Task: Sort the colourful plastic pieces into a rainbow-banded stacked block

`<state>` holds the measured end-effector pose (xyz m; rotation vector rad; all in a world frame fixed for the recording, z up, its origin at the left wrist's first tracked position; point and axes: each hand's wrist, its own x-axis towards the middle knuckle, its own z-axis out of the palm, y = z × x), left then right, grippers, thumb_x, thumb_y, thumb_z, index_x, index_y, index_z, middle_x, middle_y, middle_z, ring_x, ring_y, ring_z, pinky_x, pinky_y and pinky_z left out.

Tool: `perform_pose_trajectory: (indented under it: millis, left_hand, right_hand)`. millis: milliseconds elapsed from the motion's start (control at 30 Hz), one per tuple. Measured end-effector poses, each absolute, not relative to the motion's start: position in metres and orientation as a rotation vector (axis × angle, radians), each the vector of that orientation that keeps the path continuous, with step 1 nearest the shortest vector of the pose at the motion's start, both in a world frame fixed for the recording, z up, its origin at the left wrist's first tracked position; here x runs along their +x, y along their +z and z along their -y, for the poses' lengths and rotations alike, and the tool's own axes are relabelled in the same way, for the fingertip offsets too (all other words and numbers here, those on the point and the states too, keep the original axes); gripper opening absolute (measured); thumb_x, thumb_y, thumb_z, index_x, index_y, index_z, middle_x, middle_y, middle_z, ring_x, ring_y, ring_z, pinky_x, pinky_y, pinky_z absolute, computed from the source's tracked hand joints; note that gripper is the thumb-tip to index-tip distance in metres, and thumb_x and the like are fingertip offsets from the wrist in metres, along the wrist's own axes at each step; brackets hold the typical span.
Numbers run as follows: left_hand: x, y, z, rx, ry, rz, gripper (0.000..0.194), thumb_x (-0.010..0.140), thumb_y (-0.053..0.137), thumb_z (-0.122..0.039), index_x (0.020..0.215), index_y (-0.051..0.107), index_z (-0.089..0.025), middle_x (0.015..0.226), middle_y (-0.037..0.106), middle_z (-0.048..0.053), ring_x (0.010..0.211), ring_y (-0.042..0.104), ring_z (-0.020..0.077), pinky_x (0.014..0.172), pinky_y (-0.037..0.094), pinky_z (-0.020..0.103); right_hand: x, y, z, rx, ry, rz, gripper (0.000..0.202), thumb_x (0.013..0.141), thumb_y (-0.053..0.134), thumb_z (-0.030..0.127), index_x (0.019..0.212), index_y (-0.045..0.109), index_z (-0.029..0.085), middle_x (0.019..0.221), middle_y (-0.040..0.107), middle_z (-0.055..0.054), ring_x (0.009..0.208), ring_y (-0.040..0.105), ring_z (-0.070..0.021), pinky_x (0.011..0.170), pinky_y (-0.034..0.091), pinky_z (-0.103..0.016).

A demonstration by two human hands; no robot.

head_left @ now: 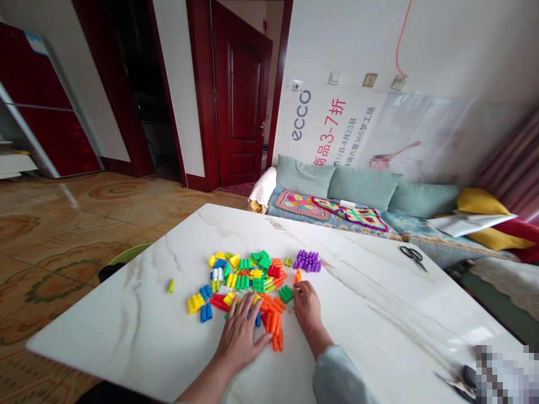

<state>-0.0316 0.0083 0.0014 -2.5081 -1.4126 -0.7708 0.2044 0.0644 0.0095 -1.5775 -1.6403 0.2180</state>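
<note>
Spread out, my left hand [244, 328] rests over the near side of a loose pile of colourful plastic building blocks, its fingers among red, yellow and blue pieces. Orange blocks [273, 324] lie beside its thumb. My right hand [307, 308] is at the pile's right edge, fingers closed on an orange block [298, 275] that sticks out past the fingertips. Just left of that hand is a green block [286, 293]. A tight group of purple blocks [307, 261] stands apart, beyond my right hand. What lies under my left palm is hidden.
The pile sits on a white marbled table [160, 336]. A lone lime block [171, 286] lies to the left. Black scissors [413, 257] are near the far right corner, with another dark-handled tool [463, 381] at near right. A sofa [290, 205] stands behind the table.
</note>
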Motion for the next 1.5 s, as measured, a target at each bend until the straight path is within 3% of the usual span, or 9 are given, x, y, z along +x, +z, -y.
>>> perform_pose_trajectory:
  millis: [167, 300, 433, 533, 733, 1000, 1167, 1333, 1500]
  left_hand:
    - [-0.031, 0.003, -0.008, -2.503, -0.747, 1.418, 0.072, 0.088, 0.049, -0.058, 0.146, 0.033, -0.019, 0.148, 0.039, 0.011, 0.137, 0.034, 0.0272, 0.115, 0.016, 0.047]
    - [-0.032, 0.004, -0.008, -2.502, -0.757, 1.407, 0.071, 0.088, 0.049, -0.058, 0.146, 0.033, -0.02, 0.147, 0.041, 0.011, 0.136, 0.035, 0.0279, 0.115, 0.017, 0.047]
    - [-0.032, 0.004, -0.008, -2.498, -0.756, 1.399, 0.071, 0.088, 0.049, -0.058, 0.146, 0.033, -0.02, 0.149, 0.039, 0.011, 0.135, 0.036, 0.0286, 0.114, 0.018, 0.047]
    - [-0.033, 0.003, -0.008, -2.493, -0.76, 1.389, 0.072, 0.087, 0.049, -0.058, 0.146, 0.033, -0.02, 0.147, 0.041, 0.011, 0.134, 0.037, 0.0291, 0.114, 0.02, 0.047]
    - [-0.032, 0.001, -0.009, -2.492, -0.758, 1.393, 0.072, 0.087, 0.048, -0.06, 0.145, 0.034, -0.019, 0.146, 0.042, 0.013, 0.135, 0.036, 0.0293, 0.113, 0.022, 0.048]
    - [-0.033, 0.004, -0.009, -2.506, -0.769, 1.397, 0.072, 0.087, 0.048, -0.06, 0.145, 0.035, -0.019, 0.144, 0.044, 0.012, 0.134, 0.037, 0.0296, 0.113, 0.024, 0.049]
    - [-0.032, 0.003, -0.008, -2.5, -0.779, 1.413, 0.07, 0.088, 0.048, -0.059, 0.145, 0.034, -0.02, 0.148, 0.039, 0.01, 0.135, 0.036, 0.0284, 0.114, 0.021, 0.048]
    - [-0.031, 0.005, -0.009, -2.515, -0.755, 1.423, 0.069, 0.089, 0.047, -0.058, 0.145, 0.035, -0.02, 0.149, 0.039, 0.011, 0.137, 0.034, 0.0273, 0.115, 0.017, 0.048]
    - [-0.032, 0.005, -0.009, -2.517, -0.758, 1.419, 0.07, 0.089, 0.047, -0.059, 0.145, 0.035, -0.019, 0.149, 0.038, 0.01, 0.137, 0.034, 0.0274, 0.115, 0.017, 0.047]
  right_hand:
    - [0.202, 0.008, -0.066, -1.517, 0.245, 1.663, 0.031, 0.091, 0.038, 0.029, 0.094, 0.066, 0.019, 0.098, 0.065, -0.009, 0.092, 0.061, -0.0201, 0.085, 0.049, -0.033]
    - [0.208, 0.005, -0.07, -1.486, 0.113, 1.491, 0.028, 0.087, 0.036, 0.022, 0.098, 0.061, 0.017, 0.104, 0.06, -0.012, 0.086, 0.06, -0.0197, 0.079, 0.05, -0.035]
    - [0.213, 0.012, -0.081, -1.613, 0.084, 1.461, 0.043, 0.08, 0.041, 0.02, 0.121, 0.052, 0.017, 0.123, 0.053, -0.015, 0.074, 0.061, -0.018, 0.068, 0.051, -0.035]
    - [0.216, 0.018, -0.092, -1.782, 0.115, 1.503, 0.048, 0.078, 0.048, 0.024, 0.126, 0.05, 0.02, 0.123, 0.057, -0.012, 0.072, 0.062, -0.0183, 0.059, 0.047, -0.031]
    - [0.217, 0.022, -0.106, -1.929, 0.133, 1.575, 0.033, 0.078, 0.053, 0.031, 0.109, 0.062, 0.025, 0.106, 0.063, -0.005, 0.075, 0.062, -0.0179, 0.061, 0.044, -0.028]
    - [0.208, 0.018, -0.117, -1.898, 0.015, 1.435, 0.035, 0.08, 0.056, 0.037, 0.107, 0.062, 0.015, 0.104, 0.062, -0.015, 0.082, 0.062, -0.0269, 0.061, 0.044, -0.035]
    - [0.205, 0.005, -0.096, -1.791, -0.049, 1.316, 0.033, 0.087, 0.047, 0.043, 0.105, 0.058, 0.018, 0.108, 0.061, -0.011, 0.07, 0.059, -0.019, 0.057, 0.04, -0.03]
    - [0.206, 0.007, -0.082, -1.693, -0.015, 1.562, 0.03, 0.09, 0.044, 0.038, 0.077, 0.062, 0.019, 0.085, 0.061, -0.005, 0.072, 0.057, -0.0163, 0.064, 0.041, -0.027]
    - [0.206, 0.012, -0.084, -1.687, -0.025, 1.633, 0.032, 0.092, 0.043, 0.034, 0.081, 0.068, 0.017, 0.084, 0.063, -0.007, 0.074, 0.058, -0.0163, 0.069, 0.042, -0.027]
